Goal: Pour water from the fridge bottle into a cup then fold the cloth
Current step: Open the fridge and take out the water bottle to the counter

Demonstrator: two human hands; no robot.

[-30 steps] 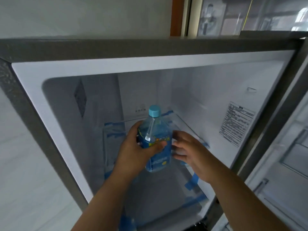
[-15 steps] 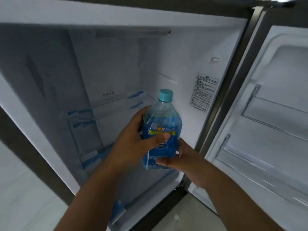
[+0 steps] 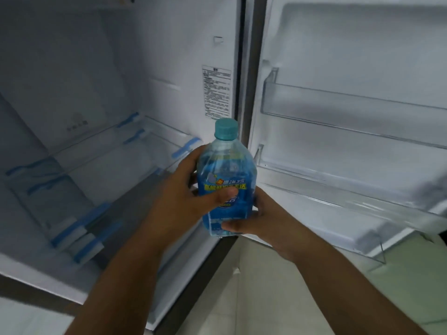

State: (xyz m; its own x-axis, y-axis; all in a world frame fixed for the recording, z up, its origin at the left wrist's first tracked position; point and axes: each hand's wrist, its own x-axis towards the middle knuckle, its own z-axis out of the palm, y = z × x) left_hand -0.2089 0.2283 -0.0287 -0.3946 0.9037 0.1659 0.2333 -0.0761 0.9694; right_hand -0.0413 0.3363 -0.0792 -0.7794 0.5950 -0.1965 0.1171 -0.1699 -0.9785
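A clear plastic water bottle (image 3: 226, 170) with a blue label and a light-blue cap stands upright in the air, in front of the open fridge's right edge. My left hand (image 3: 183, 197) wraps its left side, thumb across the label. My right hand (image 3: 256, 216) cups its lower right side and base. The cap is on. No cup or cloth is in view.
The fridge interior (image 3: 96, 117) holds glass shelves (image 3: 150, 141) with blue tape strips. The open door (image 3: 350, 117) on the right carries clear door bins (image 3: 338, 102). Pale floor tiles (image 3: 278, 298) show below the door.
Both hands have drawn the bottle out of the fridge shelf and toward me, to the right. My right hand has slid from the bottle's side to beneath it.
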